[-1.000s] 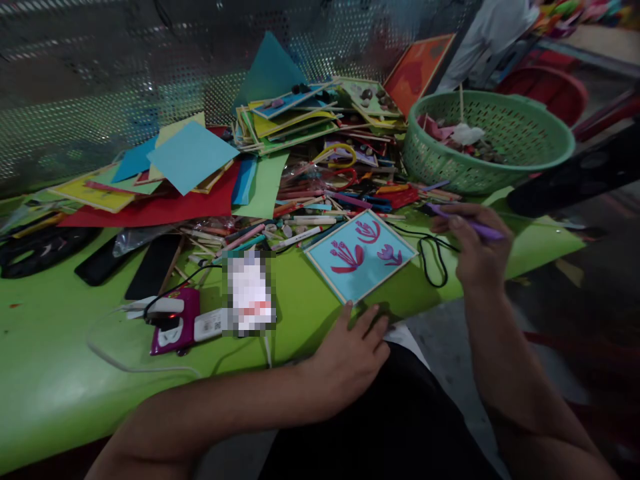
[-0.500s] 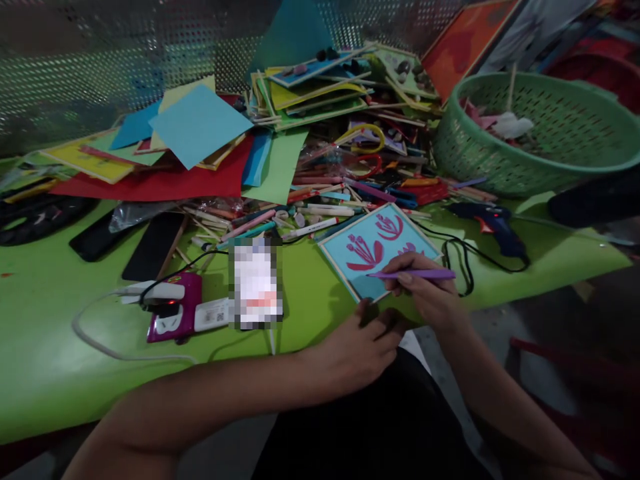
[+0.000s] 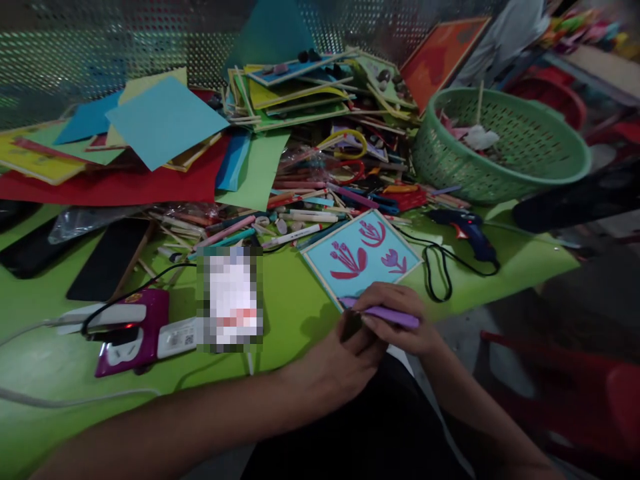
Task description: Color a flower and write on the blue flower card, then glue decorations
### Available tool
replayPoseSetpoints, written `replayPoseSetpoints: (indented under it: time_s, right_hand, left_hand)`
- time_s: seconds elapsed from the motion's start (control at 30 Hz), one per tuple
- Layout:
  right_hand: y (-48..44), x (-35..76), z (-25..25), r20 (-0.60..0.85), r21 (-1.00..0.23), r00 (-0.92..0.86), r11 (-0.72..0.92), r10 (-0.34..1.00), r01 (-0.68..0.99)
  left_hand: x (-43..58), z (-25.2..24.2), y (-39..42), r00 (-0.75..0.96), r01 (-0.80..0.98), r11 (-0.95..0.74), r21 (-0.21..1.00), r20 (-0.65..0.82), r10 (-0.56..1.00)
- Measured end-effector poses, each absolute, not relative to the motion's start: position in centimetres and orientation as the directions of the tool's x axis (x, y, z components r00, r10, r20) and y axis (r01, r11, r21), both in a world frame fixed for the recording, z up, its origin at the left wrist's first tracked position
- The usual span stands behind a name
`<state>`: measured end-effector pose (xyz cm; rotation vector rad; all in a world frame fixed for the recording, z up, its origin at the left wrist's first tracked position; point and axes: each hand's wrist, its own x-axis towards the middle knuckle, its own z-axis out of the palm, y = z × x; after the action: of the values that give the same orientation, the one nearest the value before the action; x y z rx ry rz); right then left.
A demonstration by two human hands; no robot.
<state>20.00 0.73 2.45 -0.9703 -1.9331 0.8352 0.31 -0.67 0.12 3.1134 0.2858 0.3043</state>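
Head view: the person's right hand [image 3: 400, 325] is curled shut around a purple pen [image 3: 394, 315], which it holds nearly level at the near edge of the green worktop [image 3: 295, 303]; the left hand [image 3: 340, 360] sits at its 8 o'clock, fingers bent and meeting the pen's left end, though whether they grip it cannot be told; a blue card [image 3: 363, 257] with red and purple flowers lies flat at 12 o'clock, its near corner just beside both hands; a loop of black cord [image 3: 434, 270] touches the card's right edge and runs to a blue glue gun [image 3: 467, 230] at 1 o'clock; a green basket [image 3: 505, 177] stands farther off the same way; bare worktop opens at 9 o'clock, up to a magenta charger [image 3: 135, 330]; loose pens and sticks [image 3: 300, 217] crowd the card's far edge; at 3 o'clock the worktop ends and open floor follows.
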Motion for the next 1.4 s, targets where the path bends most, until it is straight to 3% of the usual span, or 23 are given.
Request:
replayPoseSetpoints:
  time_s: [0.33,0.6,0.87,1.4]
  right_hand:
    - [0.7,20.4,2.1,0.353,-0.828,-0.329,0.457,0.876,0.326]
    - [0.5,21.0,1.2,0.204,-0.937,-0.12,0.229,0.972,0.265]
    - [1.2,21.0,1.8,0.222,-0.916,-0.204,0.276,0.953,0.292]
    - [1.0,21.2,1.4,0.195,-0.918,-0.161,0.238,0.968,0.318]
  left_hand:
    - [0.5,0.2,-0.8,0.961,0.218,-0.976,-0.002,0.178,0.214]
    - [0.6,0.6,-0.6,0.962,0.215,-0.976,-0.033,0.18,0.206]
    - [0.4,0.9,-0.5,0.965,0.197,-0.979,-0.046,0.185,0.185]
    - [0.4,0.6,-0.5,0.963,0.196,-0.98,-0.028,0.194,0.187]
